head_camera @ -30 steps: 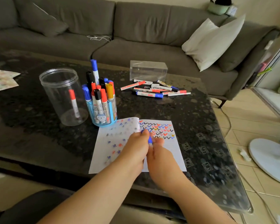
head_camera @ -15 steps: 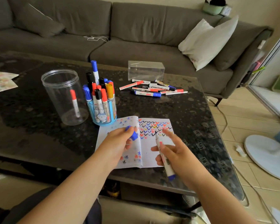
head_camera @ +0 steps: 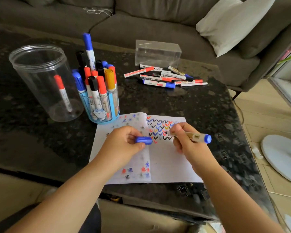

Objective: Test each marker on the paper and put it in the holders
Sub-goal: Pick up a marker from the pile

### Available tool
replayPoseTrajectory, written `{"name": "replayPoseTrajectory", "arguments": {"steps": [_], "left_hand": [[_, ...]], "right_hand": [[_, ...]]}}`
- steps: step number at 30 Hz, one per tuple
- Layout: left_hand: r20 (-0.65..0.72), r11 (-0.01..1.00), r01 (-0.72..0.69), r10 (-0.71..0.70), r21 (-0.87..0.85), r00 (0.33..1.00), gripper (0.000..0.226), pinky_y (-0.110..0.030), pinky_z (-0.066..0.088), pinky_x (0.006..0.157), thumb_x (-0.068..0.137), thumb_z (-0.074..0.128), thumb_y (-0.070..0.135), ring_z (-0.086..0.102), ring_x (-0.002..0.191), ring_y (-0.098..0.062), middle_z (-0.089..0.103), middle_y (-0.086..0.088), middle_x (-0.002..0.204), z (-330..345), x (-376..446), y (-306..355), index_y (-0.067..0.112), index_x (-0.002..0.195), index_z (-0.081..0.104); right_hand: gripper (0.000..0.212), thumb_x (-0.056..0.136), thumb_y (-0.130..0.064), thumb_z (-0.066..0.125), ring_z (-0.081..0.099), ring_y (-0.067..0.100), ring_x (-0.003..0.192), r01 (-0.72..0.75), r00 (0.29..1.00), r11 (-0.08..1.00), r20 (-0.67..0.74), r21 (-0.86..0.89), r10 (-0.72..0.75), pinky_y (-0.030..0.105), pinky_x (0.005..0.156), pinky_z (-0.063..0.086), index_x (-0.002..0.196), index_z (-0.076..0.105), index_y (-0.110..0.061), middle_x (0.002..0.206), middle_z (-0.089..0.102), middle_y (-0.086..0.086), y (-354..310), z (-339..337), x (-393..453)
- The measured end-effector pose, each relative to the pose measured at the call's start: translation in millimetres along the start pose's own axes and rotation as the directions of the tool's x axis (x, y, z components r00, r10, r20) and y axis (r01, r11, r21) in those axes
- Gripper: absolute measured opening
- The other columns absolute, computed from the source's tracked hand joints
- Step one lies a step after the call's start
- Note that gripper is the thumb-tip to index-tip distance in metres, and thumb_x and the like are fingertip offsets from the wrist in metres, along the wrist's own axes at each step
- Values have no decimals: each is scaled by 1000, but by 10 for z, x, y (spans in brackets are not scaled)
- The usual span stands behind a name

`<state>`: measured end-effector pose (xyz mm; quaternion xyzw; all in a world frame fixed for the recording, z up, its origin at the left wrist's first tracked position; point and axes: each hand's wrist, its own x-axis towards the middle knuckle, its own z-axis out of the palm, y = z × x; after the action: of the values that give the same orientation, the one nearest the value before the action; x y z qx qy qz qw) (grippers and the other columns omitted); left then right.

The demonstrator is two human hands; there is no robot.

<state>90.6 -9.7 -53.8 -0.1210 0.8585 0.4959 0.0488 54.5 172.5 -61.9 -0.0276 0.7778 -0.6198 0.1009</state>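
Two hands: right hand [head_camera: 188, 142] grips marker [head_camera: 194, 136], left hand [head_camera: 124, 143] pinches cap [head_camera: 144, 140]; labels unreadable.

Soft daylight from the right, brightest at the window edge and on the white cushion [head_camera: 232, 22]. Dull sheen across the dark desk [head_camera: 183, 105]; faint, diffuse shadows. Wide-angle bowing at the margins. Slight motion blur on the right hand [head_camera: 190, 140]; lower right corner smeared, out of focus.
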Motion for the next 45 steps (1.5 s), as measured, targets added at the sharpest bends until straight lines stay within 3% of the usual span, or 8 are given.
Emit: {"name": "replayPoseTrajectory", "arguments": {"steps": [3, 7, 12, 20, 30, 37, 41, 45], "left_hand": [[-13, 992, -62, 64, 106, 998, 19, -14, 47, 71, 81, 71, 22, 60, 82, -3, 63, 14, 88, 55, 51, 12, 33, 88, 57], [-25, 967, -120, 129, 224, 991, 15, -9, 42, 65, 83, 67, 27, 58, 78, -2, 60, 17, 85, 119, 57, 22, 32, 94, 58], [-49, 935, -152, 177, 321, 983, 16, -5, 38, 62, 85, 64, 31, 56, 79, -4, 55, 17, 87, 207, 48, -27, 32, 99, 56], [-73, 934, -141, 174, 329, 982, 18, -5, 35, 60, 85, 63, 34, 54, 75, -4, 54, 16, 86, 251, 73, -62, 31, 102, 60], [-63, 940, -146, 173, 307, 983, 19, -5, 36, 59, 85, 63, 34, 52, 73, -3, 52, 16, 86, 234, 62, -67, 30, 103, 59], [-66, 954, -118, 141, 275, 988, 18, -4, 36, 62, 85, 63, 33, 55, 78, -6, 57, 14, 91, 223, 61, -65, 30, 103, 60], [-43, 963, -103, 117, 249, 992, 24, -7, 37, 68, 88, 59, 33, 57, 88, -7, 62, 10, 101, 193, 79, -62, 29, 111, 61], [28, 993, -91, 89, 74, 996, 16, -8, 42, 69, 89, 58, 29, 59, 86, 0, 64, 19, 95, 97, 89, -34, 35, 104, 60]], "right_hand": [[32, 97, -33, 42, 40, 2, 54, 58, 998, 997, -36, -59, -60, 15, 52, 36, 86, 64, -13, 69, 54, 3, 78, 39, 84], [23, 91, -19, 57, 41, 3, 53, 105, 985, 990, -126, -93, -116, 14, 51, 34, 70, 60, -11, 54, 50, -6, 221, 75, 165], [21, 80, -17, 61, 39, 7, 54, 158, 973, 981, -153, -111, -174, 18, 50, 32, 70, 50, -4, 62, 51, 16, 324, 80, 184], [28, 84, -8, 63, 33, 3, 49, 193, 965, 968, -147, -163, -217, 15, 47, 28, 63, 43, -6, 53, 42, -5, 352, 79, 192], [34, 81, 2, 60, 31, 4, 49, 201, 968, 949, -98, -241, -230, 15, 45, 25, 58, 36, -5, 51, 36, -7, 317, 85, 188], [32, 82, -2, 60, 30, 5, 51, 195, 956, 952, -169, -237, -238, 17, 46, 25, 61, 36, -3, 52, 37, -4, 345, 96, 197], [27, 78, -19, 58, 33, 4, 50, 162, 959, 981, -217, -108, -182, 16, 48, 28, 60, 41, -10, 52, 41, -3, 315, 66, 194], [27, 78, -25, 63, 28, 4, 45, 107, 972, 960, -231, 258, -46, 19, 46, 25, 57, 48, -23, 50, 38, -6, 175, -35, 111]]}}
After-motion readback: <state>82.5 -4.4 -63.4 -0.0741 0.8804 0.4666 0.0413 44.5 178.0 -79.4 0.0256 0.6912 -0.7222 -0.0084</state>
